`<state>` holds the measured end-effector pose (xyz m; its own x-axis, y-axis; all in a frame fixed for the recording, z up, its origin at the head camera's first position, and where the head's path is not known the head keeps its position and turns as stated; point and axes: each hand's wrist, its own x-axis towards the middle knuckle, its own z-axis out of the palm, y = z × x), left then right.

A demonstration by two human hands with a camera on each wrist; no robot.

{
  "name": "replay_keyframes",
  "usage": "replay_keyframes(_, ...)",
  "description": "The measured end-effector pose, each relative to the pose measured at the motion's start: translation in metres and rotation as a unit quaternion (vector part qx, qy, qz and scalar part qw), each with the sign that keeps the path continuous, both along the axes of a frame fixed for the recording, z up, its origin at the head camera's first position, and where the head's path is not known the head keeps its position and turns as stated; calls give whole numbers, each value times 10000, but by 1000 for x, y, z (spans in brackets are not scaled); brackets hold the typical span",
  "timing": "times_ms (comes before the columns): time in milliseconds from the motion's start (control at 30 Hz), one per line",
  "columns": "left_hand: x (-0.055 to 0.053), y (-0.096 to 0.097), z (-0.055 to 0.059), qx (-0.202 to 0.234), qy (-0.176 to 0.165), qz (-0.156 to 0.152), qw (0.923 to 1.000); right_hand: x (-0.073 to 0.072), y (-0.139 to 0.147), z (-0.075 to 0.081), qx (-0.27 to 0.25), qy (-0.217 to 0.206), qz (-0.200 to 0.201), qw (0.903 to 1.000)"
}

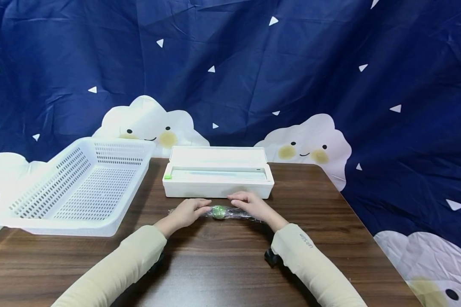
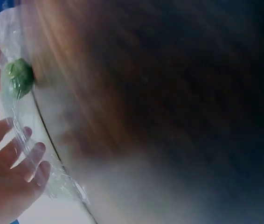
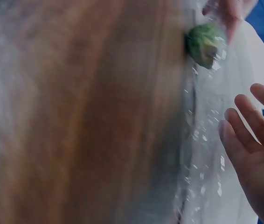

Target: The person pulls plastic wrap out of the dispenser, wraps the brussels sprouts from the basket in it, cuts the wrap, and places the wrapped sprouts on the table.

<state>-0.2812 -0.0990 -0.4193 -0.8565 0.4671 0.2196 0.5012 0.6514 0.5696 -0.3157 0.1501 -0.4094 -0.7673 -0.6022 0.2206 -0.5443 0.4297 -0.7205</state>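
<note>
A small round green vegetable (image 1: pixel 218 212) lies on the table in front of the white box, inside a long strip of clear cling film (image 1: pixel 238 214). In the right wrist view, the vegetable (image 3: pixel 202 44) shows a pale cut stem. My left hand (image 1: pixel 188 212) is at the film's left part, its fingers spread and slightly bent against the film in the left wrist view. Over the right part is my right hand (image 1: pixel 255 207), palm down with its fingers loosely extended beside the film. Neither hand grips the vegetable.
Just behind the hands stands a white cling film box (image 1: pixel 217 189) with its lid raised, a roll inside and a green slider at its left end. A white perforated basket (image 1: pixel 113 224) occupies the left of the brown wooden table (image 1: pixel 219 273). A blue patterned cloth hangs behind.
</note>
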Motion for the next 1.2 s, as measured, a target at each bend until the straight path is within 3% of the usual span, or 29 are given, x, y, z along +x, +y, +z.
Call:
replay_keyframes(167, -1, 7, -2, -514, 321, -37, 9982, 0, -6, -5, 389, 53, 72, 9992)
replay_keyframes(300, 1, 10, -1, -876, 334, -17, 9956, 0, -9, -6, 883, 209, 230, 9956)
replay_keyframes(500, 2, 12, 0, -1189, 304, -101, 9924, 2, -11, -6, 1489, 9, 547, 9873)
replay_keyframes(767, -2, 14, -2, -1175, 303, -284, 9922, 1, -16, -7, 1906, 199, 820, 9780)
replay_keyframes(967, -1, 13, 1, -1211, 197, -549, 9909, 3, -20, -5, 1971, 343, 611, 9779)
replay_keyframes(1100, -1, 12, 3, -1201, 330, -874, 9884, 5, -22, -3, 1937, 305, 376, 9799)
replay_keyframes(1200, -1, 11, 2, -1107, 459, -947, 9883, 5, -23, -2, 1861, 282, 287, 9817)
